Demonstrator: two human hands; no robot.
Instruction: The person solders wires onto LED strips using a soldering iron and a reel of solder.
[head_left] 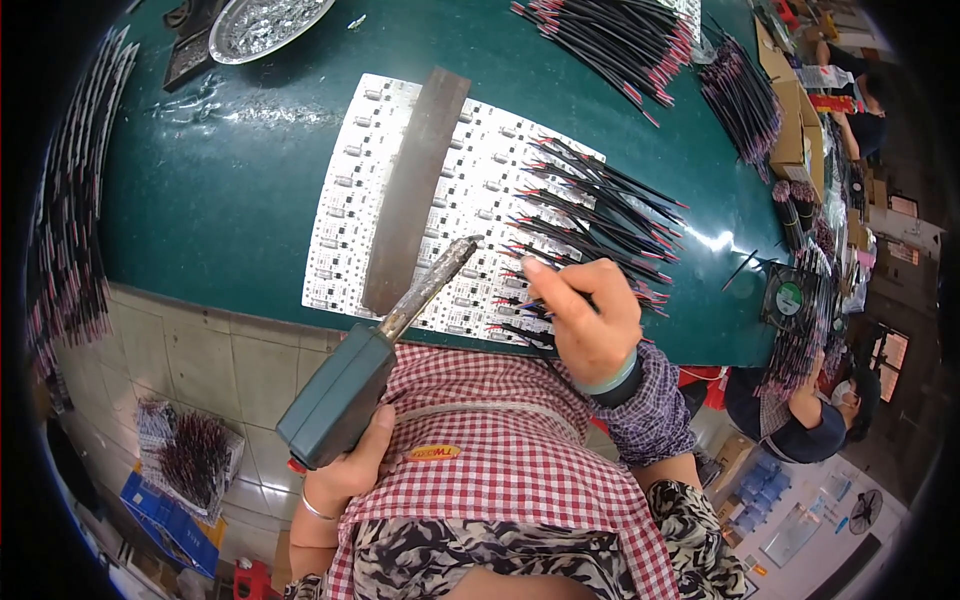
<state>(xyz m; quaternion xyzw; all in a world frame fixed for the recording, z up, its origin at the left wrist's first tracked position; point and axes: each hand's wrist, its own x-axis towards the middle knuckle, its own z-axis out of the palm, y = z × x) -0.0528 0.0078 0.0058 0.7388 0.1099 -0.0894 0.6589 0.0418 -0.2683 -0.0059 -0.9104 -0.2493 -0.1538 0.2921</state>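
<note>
My left hand (362, 462) is wrapped round a soldering gun (340, 395) with a dark green body. Its stained metal barrel slants up to the right, and the tip is over a white circuit board panel (335, 235) full of small components. My right hand (600, 320) pinches a thin black wire at the panel's right part, close to the tip; the fingers hide most of it. Rows of black wires (610, 210) with red ends lie along the panel's right side. A flat dark metal bar (418, 190) lies slantwise across the panel.
The green table (220, 200) carries more black wire bundles (610, 40) at the back right and a long row (80, 190) at the left. A metal dish (222, 48) with silvery scraps stands at the far left. Cardboard boxes (797, 130) and a masked co-worker (800, 405) are at the right.
</note>
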